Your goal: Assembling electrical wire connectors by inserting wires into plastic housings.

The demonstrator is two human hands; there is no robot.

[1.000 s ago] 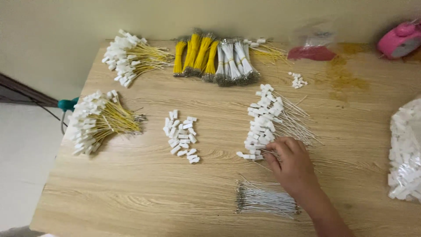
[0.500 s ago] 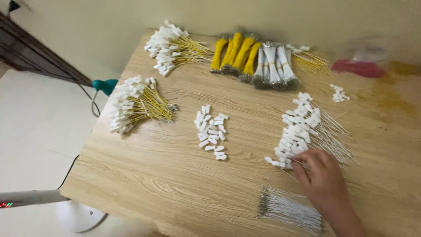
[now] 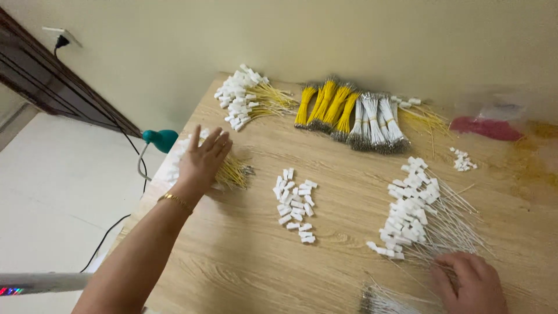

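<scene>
Left hand (image 3: 203,160), grip wide, is pressing finished yellow wires (image 3: 232,172) at nine o'clock; right hand (image 3: 468,285) (grip unclear) is touching white wires (image 3: 427,218); loose plugs (image 3: 295,206) are waiting.

One camera sat on my head and looked down and forward across the wooden table (image 3: 244,256) toward the cream wall (image 3: 325,40) at 12 o'clock. It stood at arm's length from the surface, near enough to separate single white connectors. The view was tilted, so the table's left edge ran from 7 o'clock up toward 12 o'clock. The floor (image 3: 52,192) filled the 9 o'clock side. My left hand (image 3: 202,161) entered from 7 o'clock, and my right hand (image 3: 469,285) was cut off by the frame at 5 o'clock. No second view was supplied, so no part of the scene was shared.
</scene>
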